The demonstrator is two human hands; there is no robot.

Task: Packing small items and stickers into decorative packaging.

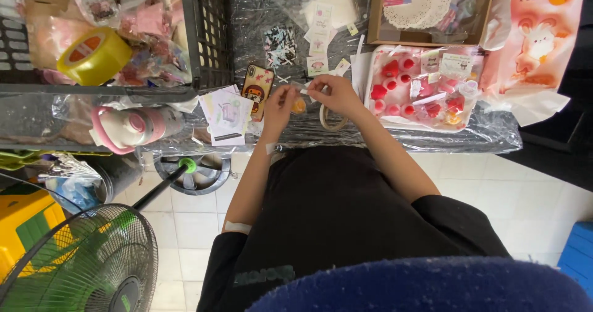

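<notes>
Start from the phone (257,89) lying face-down on the table (494,140). Far left of it sit a yellow tape roll (92,55) in a crate and a pink bottle (133,126). Just right of the phone, the left hand (279,105) pinches a small orange piece (299,105), and the right hand (333,92) grips a thin white strip (305,91) touching it. Further right, a tray (375,115) already holds many red pieces, so plenty looks finished; this one is mid-wrap, I'd judge.
</notes>
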